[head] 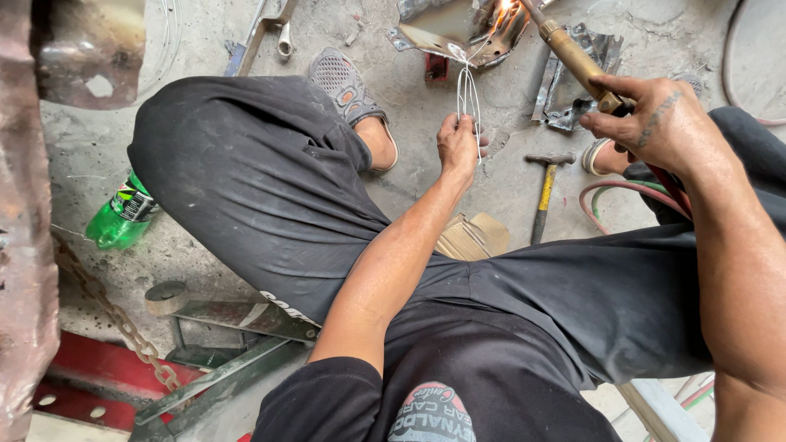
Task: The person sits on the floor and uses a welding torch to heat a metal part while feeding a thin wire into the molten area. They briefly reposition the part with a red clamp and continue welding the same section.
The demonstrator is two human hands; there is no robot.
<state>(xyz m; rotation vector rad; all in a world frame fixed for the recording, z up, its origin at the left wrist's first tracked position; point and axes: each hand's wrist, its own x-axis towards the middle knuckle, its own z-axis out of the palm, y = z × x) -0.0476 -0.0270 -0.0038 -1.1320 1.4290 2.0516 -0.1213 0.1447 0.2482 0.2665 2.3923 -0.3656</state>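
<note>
Closed around the brass torch (573,59), the right hand (655,123) at two o'clock has its grip shut on the handle, the tip aimed toward twelve o'clock, where a flame burns against a bent sheet-metal piece (458,37) lying on the concrete floor (508,184). The left hand (458,141), near the centre, pinches a looped filler wire (468,94) between fingers and thumb, its upper end reaching up to the heated spot. By my reading the step in hand is brazing or welding a seam on that piece; the next move seems to call for feeding the wire steadily into the hot spot while the flame holds on the joint.

Largest to smallest around them: one red frame (90,368) at seven o'clock with one chain (115,315) draped over it, one second scrap of sheet metal (573,90) at one o'clock, one green plastic bottle (123,214) at nine o'clock, one yellow-handled hammer (544,192) just right of centre, one folded cardboard piece (475,236), and one wrench (284,33) at eleven o'clock. Two hoses (622,192), red and green, trail from under the right wrist.
</note>
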